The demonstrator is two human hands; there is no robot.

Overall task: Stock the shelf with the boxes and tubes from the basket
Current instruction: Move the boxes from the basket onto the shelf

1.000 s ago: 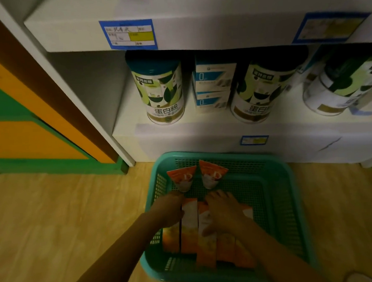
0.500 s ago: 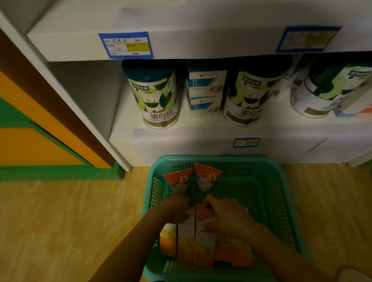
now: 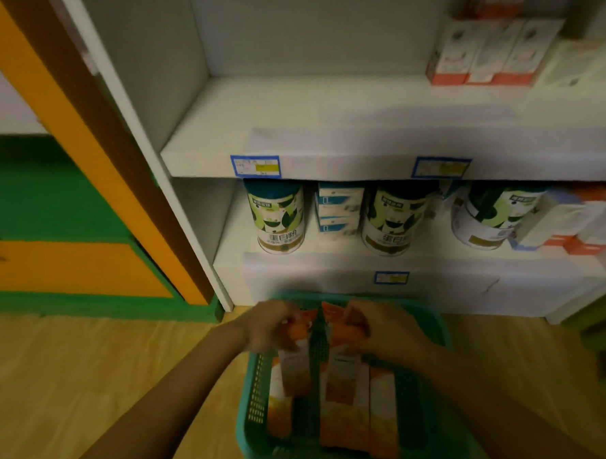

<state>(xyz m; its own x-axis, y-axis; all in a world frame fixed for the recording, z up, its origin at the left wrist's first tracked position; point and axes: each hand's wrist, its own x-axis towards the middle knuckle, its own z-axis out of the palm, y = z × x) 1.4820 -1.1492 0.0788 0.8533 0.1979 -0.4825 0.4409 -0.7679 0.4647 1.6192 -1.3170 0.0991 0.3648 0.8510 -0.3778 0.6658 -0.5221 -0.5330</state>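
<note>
A teal basket [image 3: 252,406] stands on the wood floor below the white shelf [image 3: 323,128]. My left hand [image 3: 268,325] is shut on an orange-and-white box [image 3: 296,368], lifted at its upper end. My right hand [image 3: 375,326] is shut on a second orange-and-white box [image 3: 342,376], also raised. The orange tubes sit under my hands; only their tips [image 3: 319,311] show. More orange boxes [image 3: 382,412] lie flat in the basket. The frame is blurred by motion.
The middle shelf's left half is bare; white-and-orange boxes [image 3: 489,54] stand at its right. The bottom shelf holds green-and-white cans [image 3: 278,220], small blue-white boxes [image 3: 339,207] and more boxes [image 3: 577,219] at right. An orange-and-green cabinet [image 3: 64,244] stands left.
Each hand has closed on a box and raised its upper end out of the basket. The view has tilted up, bringing the middle shelf into sight.
</note>
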